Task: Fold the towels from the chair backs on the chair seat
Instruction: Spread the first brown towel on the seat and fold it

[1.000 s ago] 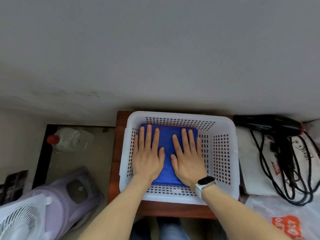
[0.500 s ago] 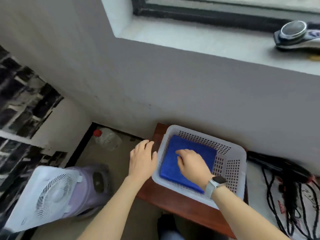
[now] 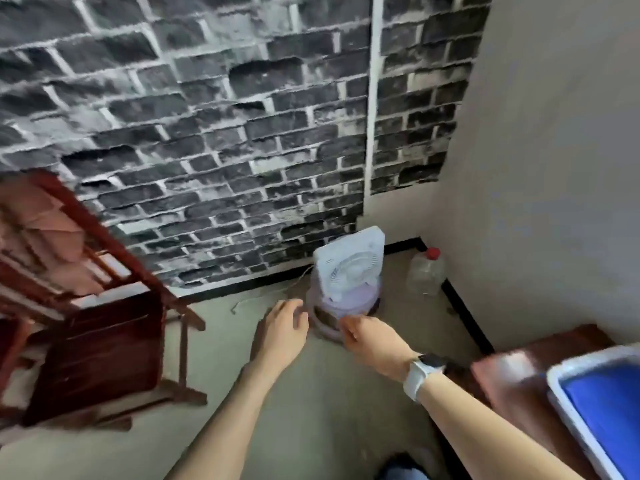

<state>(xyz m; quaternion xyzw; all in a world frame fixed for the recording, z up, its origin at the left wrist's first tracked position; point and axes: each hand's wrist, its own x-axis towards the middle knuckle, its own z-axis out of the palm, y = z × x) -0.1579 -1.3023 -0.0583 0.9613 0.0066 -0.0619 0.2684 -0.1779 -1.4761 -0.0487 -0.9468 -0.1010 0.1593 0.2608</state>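
Nearby — fan (image 3: 349, 271), bottle (image 3: 425, 271), chair (image 3: 104, 341).

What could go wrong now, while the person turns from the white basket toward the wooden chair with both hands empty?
1. The white basket with the blue towel sits near the edge of its wooden stand; a passing right arm might knock it.
2. A thin cord lies on the floor beside the fan, a possible trip hazard on the way to the wooden chair.
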